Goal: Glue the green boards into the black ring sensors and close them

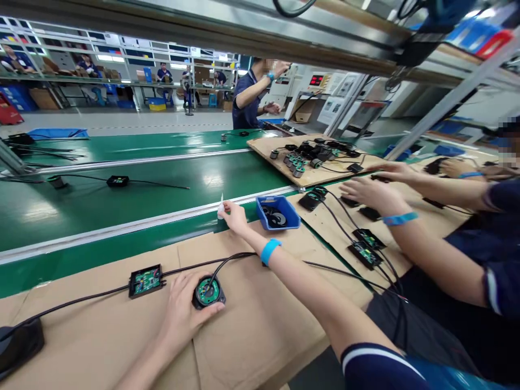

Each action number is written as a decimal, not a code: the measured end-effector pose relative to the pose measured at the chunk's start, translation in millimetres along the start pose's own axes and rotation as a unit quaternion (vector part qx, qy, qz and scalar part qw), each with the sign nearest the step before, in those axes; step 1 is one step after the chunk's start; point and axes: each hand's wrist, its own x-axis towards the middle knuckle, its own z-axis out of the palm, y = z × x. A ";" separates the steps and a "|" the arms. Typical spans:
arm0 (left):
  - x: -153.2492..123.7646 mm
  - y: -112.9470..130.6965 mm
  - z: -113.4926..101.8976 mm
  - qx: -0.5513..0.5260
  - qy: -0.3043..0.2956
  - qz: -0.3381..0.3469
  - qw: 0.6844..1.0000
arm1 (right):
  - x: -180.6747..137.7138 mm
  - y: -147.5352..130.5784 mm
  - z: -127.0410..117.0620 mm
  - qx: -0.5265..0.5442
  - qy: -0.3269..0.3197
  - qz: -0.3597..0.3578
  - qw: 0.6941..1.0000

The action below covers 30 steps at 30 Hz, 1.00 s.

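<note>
My left hand point(182, 306) is wrapped around a round black housing with a ring-shaped green circuit board point(208, 291), which rests on the cardboard. A black cable point(227, 259) rises from the housing and bends to the right. Beside that hand lies an open black box with a green circuit board point(146, 280), with cables at both ends. Reaching forward, my right hand point(235, 216) pinches a small white bottle with a thin pointed tip point(220, 210) at the edge of the green belt. Fingers cover part of the bottle. Just right of it stands a blue bin point(280, 223) holding flat black rings.
A metal rail point(122, 229) borders the green conveyor point(162, 197), where a cabled part point(117, 181) lies. Motor parts crowd a wooden board point(268, 157). At right, a co-worker's hands point(374, 192) are over black boxes. A metal beam point(227, 38) spans overhead.
</note>
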 end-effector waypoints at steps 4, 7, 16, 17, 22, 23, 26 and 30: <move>-6.0 -14.4 7.1 0.003 0.005 0.022 1.000 | -5.9 -11.8 -10.8 -0.069 -0.001 -0.006 0.998; -12.2 -22.0 11.4 -0.020 0.035 0.010 0.999 | -8.1 -15.5 -48.5 -0.116 0.019 -0.019 0.993; -13.3 -25.1 -13.5 0.035 0.112 0.083 0.990 | -29.5 30.2 -171.8 -0.215 -0.055 0.044 0.974; -12.6 -24.6 -15.3 0.033 0.122 0.088 0.988 | -34.6 32.9 -171.6 -0.215 -0.059 0.046 0.974; -11.9 -9.2 -26.1 -0.005 0.180 0.084 0.980 | -61.9 17.2 -166.9 -0.172 -0.003 0.028 0.985; -12.1 -3.1 -30.1 0.001 0.188 0.089 0.978 | -68.8 9.1 -165.4 -0.152 0.011 0.018 0.988; -13.2 19.1 -42.1 0.063 0.176 0.157 0.970 | -99.3 -21.6 -149.7 -0.074 -0.004 -0.024 0.997; -15.9 44.5 -45.6 0.128 0.086 0.279 0.948 | -154.2 -63.9 -101.3 0.168 -0.172 -0.054 0.969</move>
